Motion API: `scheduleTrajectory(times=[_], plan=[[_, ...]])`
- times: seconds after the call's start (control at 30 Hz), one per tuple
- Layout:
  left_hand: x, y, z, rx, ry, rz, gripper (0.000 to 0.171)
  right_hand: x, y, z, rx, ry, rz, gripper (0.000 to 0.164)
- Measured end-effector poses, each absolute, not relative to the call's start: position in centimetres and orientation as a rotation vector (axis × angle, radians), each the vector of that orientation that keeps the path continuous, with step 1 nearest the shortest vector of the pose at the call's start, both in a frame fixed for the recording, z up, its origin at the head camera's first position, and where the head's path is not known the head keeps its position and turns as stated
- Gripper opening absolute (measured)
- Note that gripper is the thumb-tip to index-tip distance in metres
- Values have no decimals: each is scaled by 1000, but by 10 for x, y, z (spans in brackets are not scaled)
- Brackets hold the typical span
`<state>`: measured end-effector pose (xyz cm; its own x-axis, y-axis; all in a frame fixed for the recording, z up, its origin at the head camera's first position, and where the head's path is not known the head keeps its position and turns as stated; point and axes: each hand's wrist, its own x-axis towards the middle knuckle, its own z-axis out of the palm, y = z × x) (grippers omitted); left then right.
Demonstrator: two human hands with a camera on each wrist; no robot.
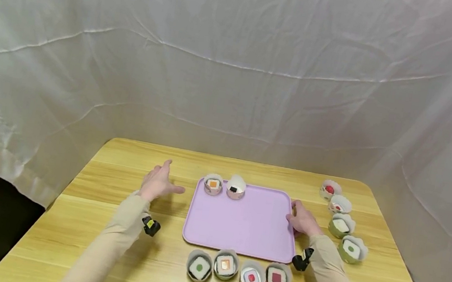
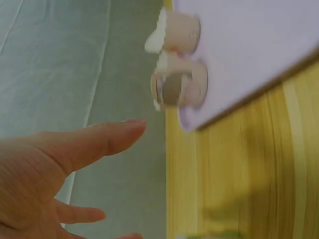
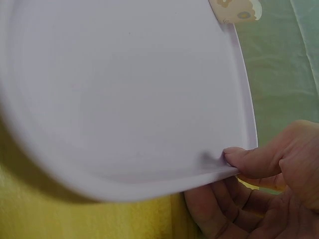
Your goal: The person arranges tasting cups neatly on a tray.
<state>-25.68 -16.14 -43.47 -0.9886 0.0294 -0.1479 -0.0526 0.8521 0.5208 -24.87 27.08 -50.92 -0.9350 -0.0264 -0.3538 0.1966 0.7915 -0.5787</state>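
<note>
A lilac tray (image 1: 241, 220) with a raised rim lies on the wooden table. My right hand (image 1: 304, 219) grips its right edge; in the right wrist view the thumb (image 3: 244, 158) presses over the rim and the fingers (image 3: 214, 206) curl beneath. To the left of the tray hovers my left hand (image 1: 159, 183), fingers spread, holding nothing. Two pale pink paper cups stand on the tray's far left part: one cup (image 1: 213, 185) carries a white sushi piece with an orange square, the other cup (image 1: 236, 188) a piece with a dark patch.
Several paper cups with sushi pieces, among them a cup with a green-dotted piece (image 1: 199, 266) and one with a dark-red square (image 1: 278, 278), line the tray's near side. More cups, including a green one (image 1: 351, 249), run along the table's right. Grey curtains (image 1: 233, 89) surround the table.
</note>
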Motion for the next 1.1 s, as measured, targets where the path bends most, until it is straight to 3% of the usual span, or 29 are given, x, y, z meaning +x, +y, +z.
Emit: scheduleTrajectory(times=[0.4,1.1], plan=[[-256,-189,-441,-186,2815,713,109,-248,272,-509,116,2626,-949,42],[-267,-190,-460,-294,2722,645,109,-248,272,-511,94,2656,-937,41]])
